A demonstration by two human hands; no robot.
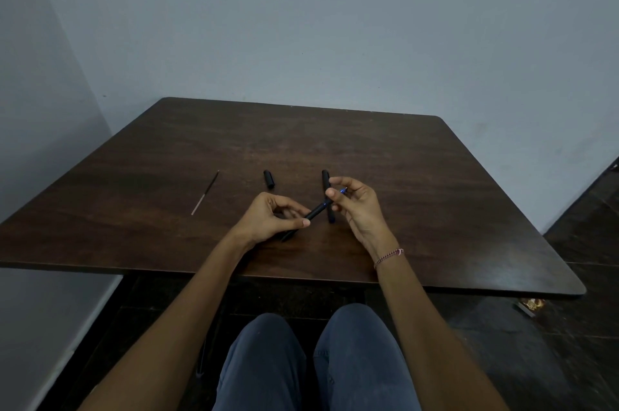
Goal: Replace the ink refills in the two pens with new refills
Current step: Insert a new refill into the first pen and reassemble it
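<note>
Knees [301,360] in jeans sit below the table [435,176] edge. Left hand [268,219] grips a black pen [316,211], fingers curled round it. Right hand [358,206] pinches the blue refill [342,190] sticking from its end. Just behind lies a second pen [326,182], then a cap [269,179], with a loose refill [205,192] further left.

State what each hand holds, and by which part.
The left hand grips the black pen barrel round its middle; the right hand pinches the blue refill near its tip.
</note>
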